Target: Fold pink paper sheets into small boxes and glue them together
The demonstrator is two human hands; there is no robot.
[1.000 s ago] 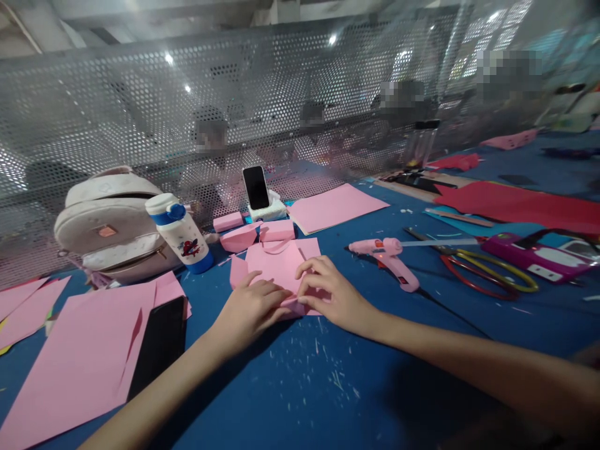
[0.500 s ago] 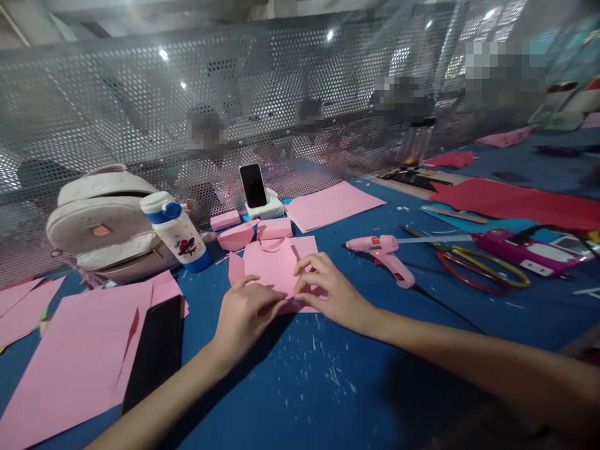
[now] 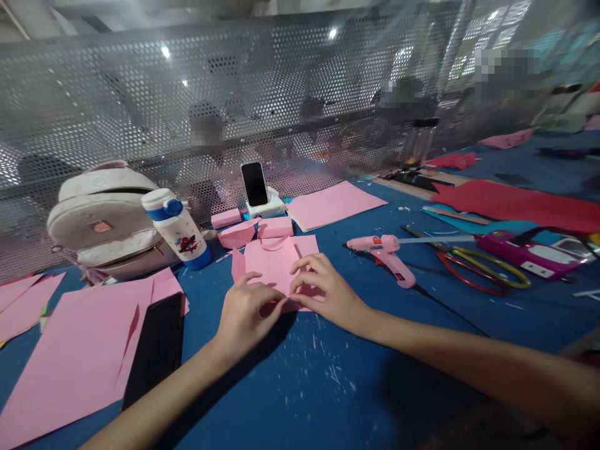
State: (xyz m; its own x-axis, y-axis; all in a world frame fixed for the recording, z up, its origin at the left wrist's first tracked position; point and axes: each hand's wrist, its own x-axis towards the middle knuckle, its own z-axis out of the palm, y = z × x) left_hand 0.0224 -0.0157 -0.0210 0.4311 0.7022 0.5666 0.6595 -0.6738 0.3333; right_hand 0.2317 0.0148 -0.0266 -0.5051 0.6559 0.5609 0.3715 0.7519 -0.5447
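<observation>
A cut and folded piece of pink paper (image 3: 269,265) lies on the blue table, with a flap standing up at its left side. My left hand (image 3: 248,307) pinches its near edge between thumb and fingers. From the other side my right hand (image 3: 323,287) closes on the same edge, thumb and forefinger almost touching the left fingertips. The pinched part of the edge is mostly hidden by the fingers. Just beyond the paper are small folded pink paper boxes (image 3: 274,227). A pink glue gun (image 3: 387,253) rests to the right of my right hand.
Scissors (image 3: 487,269) and a purple power strip (image 3: 525,253) lie at right. At left are a black phone (image 3: 157,344), pink sheets (image 3: 79,350), a water bottle (image 3: 178,231) and a white backpack (image 3: 107,219). Another phone (image 3: 254,184) leans on a tissue pack (image 3: 265,207) behind.
Both hands keep their pinch on the paper's near edge. The right fingertips have moved slightly left, closer to the left ones. Everything else lies as before.
</observation>
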